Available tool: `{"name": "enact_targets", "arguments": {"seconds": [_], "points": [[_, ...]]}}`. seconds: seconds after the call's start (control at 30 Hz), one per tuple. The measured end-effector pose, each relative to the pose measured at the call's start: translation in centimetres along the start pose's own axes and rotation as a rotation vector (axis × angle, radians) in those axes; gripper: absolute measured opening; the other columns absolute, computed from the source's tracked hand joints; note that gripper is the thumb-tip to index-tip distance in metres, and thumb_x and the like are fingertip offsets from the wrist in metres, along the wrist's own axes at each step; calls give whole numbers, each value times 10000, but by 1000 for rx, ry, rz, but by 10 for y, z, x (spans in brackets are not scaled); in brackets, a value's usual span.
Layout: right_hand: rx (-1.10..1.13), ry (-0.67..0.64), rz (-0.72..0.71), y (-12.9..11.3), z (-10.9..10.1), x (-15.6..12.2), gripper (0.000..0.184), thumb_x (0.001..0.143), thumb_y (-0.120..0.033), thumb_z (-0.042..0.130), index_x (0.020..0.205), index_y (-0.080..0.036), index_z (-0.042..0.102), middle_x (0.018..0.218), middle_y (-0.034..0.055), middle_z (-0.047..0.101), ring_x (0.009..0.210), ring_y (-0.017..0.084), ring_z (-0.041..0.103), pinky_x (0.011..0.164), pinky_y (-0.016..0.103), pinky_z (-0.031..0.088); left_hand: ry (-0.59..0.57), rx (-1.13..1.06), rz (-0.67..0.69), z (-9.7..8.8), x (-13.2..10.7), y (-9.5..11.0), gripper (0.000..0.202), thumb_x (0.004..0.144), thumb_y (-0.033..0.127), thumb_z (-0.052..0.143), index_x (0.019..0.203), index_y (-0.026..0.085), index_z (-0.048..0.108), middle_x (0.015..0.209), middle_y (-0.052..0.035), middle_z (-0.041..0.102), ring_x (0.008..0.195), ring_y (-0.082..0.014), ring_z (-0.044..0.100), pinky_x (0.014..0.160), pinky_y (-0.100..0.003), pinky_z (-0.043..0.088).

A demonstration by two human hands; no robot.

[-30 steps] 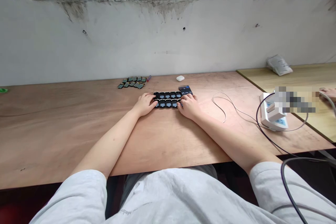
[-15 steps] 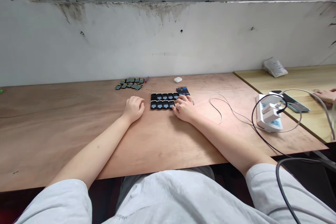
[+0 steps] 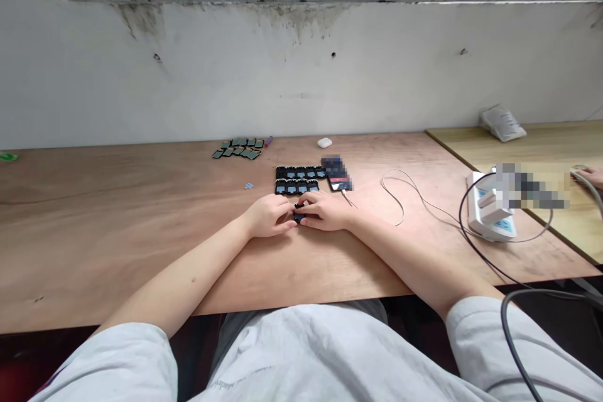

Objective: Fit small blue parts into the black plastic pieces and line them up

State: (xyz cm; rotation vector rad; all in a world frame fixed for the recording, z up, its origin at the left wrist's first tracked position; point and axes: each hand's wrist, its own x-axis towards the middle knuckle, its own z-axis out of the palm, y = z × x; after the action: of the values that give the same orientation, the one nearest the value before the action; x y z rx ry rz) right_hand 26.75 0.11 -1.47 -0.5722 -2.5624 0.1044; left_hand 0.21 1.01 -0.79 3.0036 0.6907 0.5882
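Observation:
My left hand (image 3: pixel 269 216) and my right hand (image 3: pixel 325 211) meet near the middle of the table. Between their fingertips is a small black rectangular part (image 3: pixel 298 216) with a bluish-grey face, low at the tabletop. Both hands have their fingers closed on its sides. Just beyond lie two rows of similar black parts with light-blue patches, a front row (image 3: pixel 296 187) and a back row (image 3: pixel 300 173). Some tiny light-blue pieces (image 3: pixel 249 186) lie beyond my left hand. Farther back is a group of flat green-grey pieces (image 3: pixel 239 149) with dark edges.
A phone (image 3: pixel 335 173) on a cable lies right of the rows. Near the wall are a white case (image 3: pixel 325 142) and a thin purple tool (image 3: pixel 268 141). A power strip (image 3: pixel 490 213) with cables stands right. Another person's hand (image 3: pixel 591 176) rests on the neighbouring table.
My right hand has come nearer me from the front row's right end, with a black part. My left hand has moved right to meet it, uncovering the light-blue pieces.

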Motion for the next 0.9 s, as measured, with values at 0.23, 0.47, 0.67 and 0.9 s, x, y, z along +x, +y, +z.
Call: {"name": "enact_targets", "arguments": {"seconds": [0.23,0.47,0.67,0.9], "points": [[-63,-40,6,-2,7,3,372,992,-353,645,1307,-162,704,1193,158,628,1043,275,603,912,440,518,-5,-43,-113,2,0,-3,399,936,517,680,1177,199,668,1026,-101,702,933,-262,660,847,-400,526],[-57,-36,24,0,5,1,409,981,-276,616,1382,-202,644,1289,155,620,1093,278,624,946,444,544,76,-73,-123,4,-2,-6,196,964,235,545,1106,201,676,1070,-110,697,1016,-254,662,923,-398,553],[-38,46,71,5,-1,-4,376,972,-199,573,1338,-217,658,1379,154,595,1066,242,659,921,393,575,186,-128,-208,-1,-7,-19,285,1066,304,409,1125,202,668,1080,-110,710,990,-220,683,912,-374,570],[-47,11,68,10,-2,-6,282,968,-189,572,1217,-197,707,1379,153,610,1071,243,663,923,390,577,511,-42,-522,-10,-17,-42,362,1074,418,405,1097,188,684,1042,-110,704,991,-230,677,947,-387,560]]}}
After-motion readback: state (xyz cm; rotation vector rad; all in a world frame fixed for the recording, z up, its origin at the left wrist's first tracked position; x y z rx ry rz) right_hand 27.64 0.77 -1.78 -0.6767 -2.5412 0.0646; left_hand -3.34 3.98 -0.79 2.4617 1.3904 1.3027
